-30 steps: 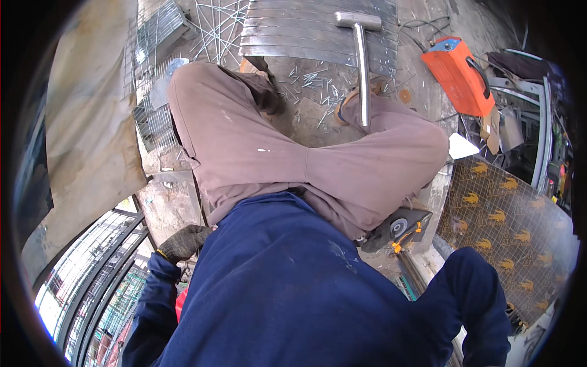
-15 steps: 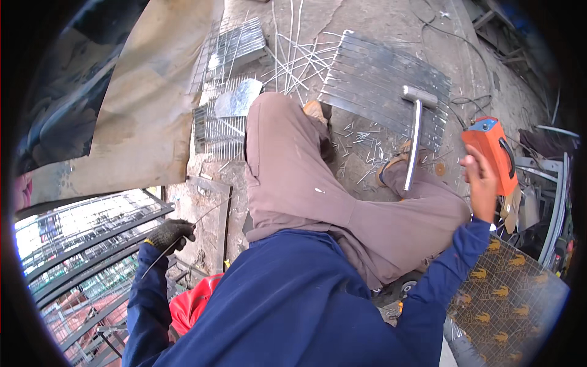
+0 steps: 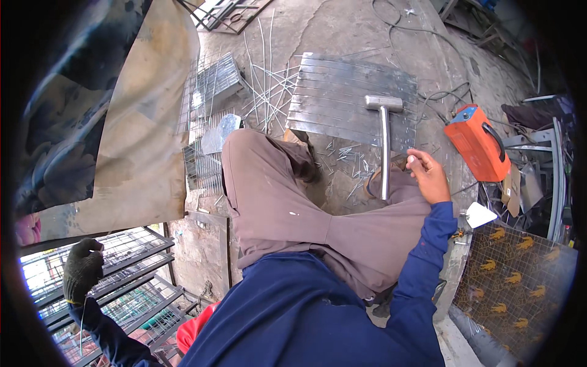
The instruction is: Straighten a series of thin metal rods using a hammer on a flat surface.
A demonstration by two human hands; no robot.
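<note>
My left hand [image 3: 84,269], in a dark knit glove, is out at the far left over black metal grid frames [image 3: 137,248]. Its fingers are curled round a thin metal rod [image 3: 82,333], whose lower end shows below the wrist. My bare right hand [image 3: 430,176] hovers above my right lower leg, fingers loosely bent and nothing visible in them. Just left of it is a metal hammer [image 3: 384,147], its head over a ridged grey metal sheet [image 3: 342,92] and its handle pointing back at my leg. I cannot tell what supports the handle.
Short metal pieces [image 3: 361,165] lie scattered between my feet, with long thin rods [image 3: 269,85] farther off. An orange machine with a black handle [image 3: 477,144] stands at right. Wire mesh [image 3: 205,165] and a metal box [image 3: 220,79] are ahead left, beside a hanging tan cloth [image 3: 143,122].
My left hand has moved outward to the left with the rod. My right hand has come left, from beside the orange machine to near the hammer. The view has shifted.
</note>
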